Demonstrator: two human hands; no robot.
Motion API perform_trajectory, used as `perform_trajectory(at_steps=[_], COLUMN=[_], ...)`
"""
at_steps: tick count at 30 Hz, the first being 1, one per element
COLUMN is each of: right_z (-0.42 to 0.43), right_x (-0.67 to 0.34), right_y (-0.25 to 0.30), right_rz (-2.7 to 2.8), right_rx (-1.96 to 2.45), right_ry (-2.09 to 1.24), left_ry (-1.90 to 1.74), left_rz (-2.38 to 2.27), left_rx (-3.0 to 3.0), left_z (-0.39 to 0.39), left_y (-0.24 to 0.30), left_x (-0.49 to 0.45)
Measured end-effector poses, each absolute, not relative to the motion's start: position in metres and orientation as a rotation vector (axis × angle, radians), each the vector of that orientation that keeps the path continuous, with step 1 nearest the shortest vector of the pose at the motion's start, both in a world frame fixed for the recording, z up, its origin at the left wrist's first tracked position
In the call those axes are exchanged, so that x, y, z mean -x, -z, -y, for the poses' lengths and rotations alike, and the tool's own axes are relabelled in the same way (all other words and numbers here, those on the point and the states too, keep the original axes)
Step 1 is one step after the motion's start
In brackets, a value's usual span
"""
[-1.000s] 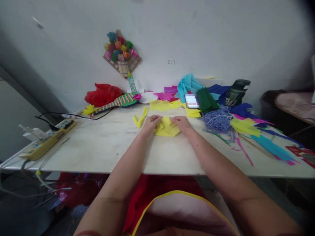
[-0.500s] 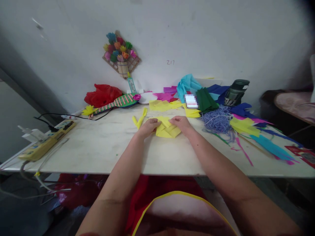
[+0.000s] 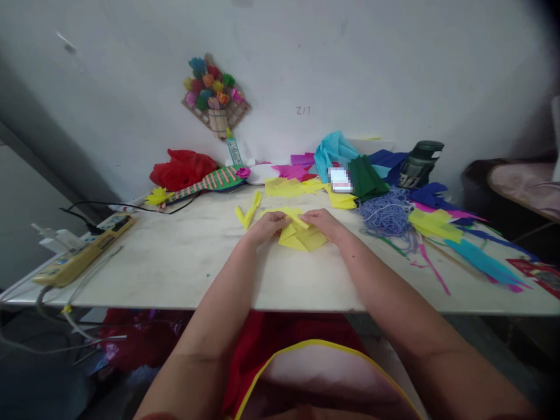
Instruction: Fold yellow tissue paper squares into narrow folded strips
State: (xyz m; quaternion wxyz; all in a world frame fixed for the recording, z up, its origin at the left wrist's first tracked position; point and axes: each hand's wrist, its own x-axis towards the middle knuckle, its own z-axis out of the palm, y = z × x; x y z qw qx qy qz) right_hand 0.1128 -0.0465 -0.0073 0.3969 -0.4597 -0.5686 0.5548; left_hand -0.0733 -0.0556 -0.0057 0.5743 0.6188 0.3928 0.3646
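Observation:
A folded sheet of yellow crepe paper point(image 3: 303, 237) lies on the white table point(image 3: 184, 262) in front of me. My left hand point(image 3: 268, 226) pinches its left edge and my right hand point(image 3: 322, 222) pinches its right edge, the fingertips almost meeting over the top fold. Both hands are closed on the paper. A narrow yellow folded strip point(image 3: 248, 212) lies just left of my left hand.
More yellow sheets point(image 3: 289, 186), pink, blue and green paper point(image 3: 366, 178), a heap of purple cord point(image 3: 387, 213) and a dark bottle point(image 3: 419, 163) crowd the back right. A red bag point(image 3: 181, 168), a striped paper guitar point(image 3: 205, 183) and a power strip point(image 3: 83, 251) sit left.
My hands have drawn slightly nearer each other and folded the yellow paper over; its lower corner now points toward me.

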Motion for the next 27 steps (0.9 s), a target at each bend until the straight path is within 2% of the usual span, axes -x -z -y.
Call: perform_trajectory(at_steps=[27], right_z=[0.0406], right_x=[-0.1096], right_y=[0.0155], right_rz=[1.566], right_rx=[1.170], right_ry=[-1.127], left_ry=[-0.889], left_rz=[-0.915], left_rx=[-1.362], left_z=[0.0509], left_y=[0.0118], left_x=[0.0737])
